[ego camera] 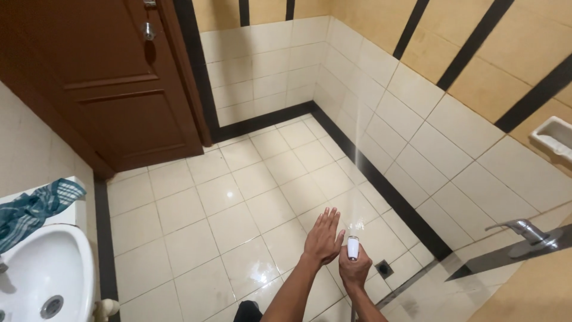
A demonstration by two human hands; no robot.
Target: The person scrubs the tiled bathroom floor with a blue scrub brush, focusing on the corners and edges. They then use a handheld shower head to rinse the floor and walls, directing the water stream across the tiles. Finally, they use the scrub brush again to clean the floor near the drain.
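Observation:
My right hand (354,271) is closed around a white hand-held sprayer head (353,247), held low in the middle of the head view. A thin jet of water (357,149) shoots from the sprayer up toward the white tiled wall (417,137) on the right. My left hand (323,237) is just left of the sprayer, flat with fingers stretched out and together, holding nothing. Wet cream floor tiles (238,197) lie below both hands.
A brown wooden door (119,83) stands shut at the upper left. A white basin (42,280) with a teal cloth (33,209) beside it sits at the lower left. A floor drain (384,269), a metal tap (524,229) and a wall soap dish (554,140) are on the right.

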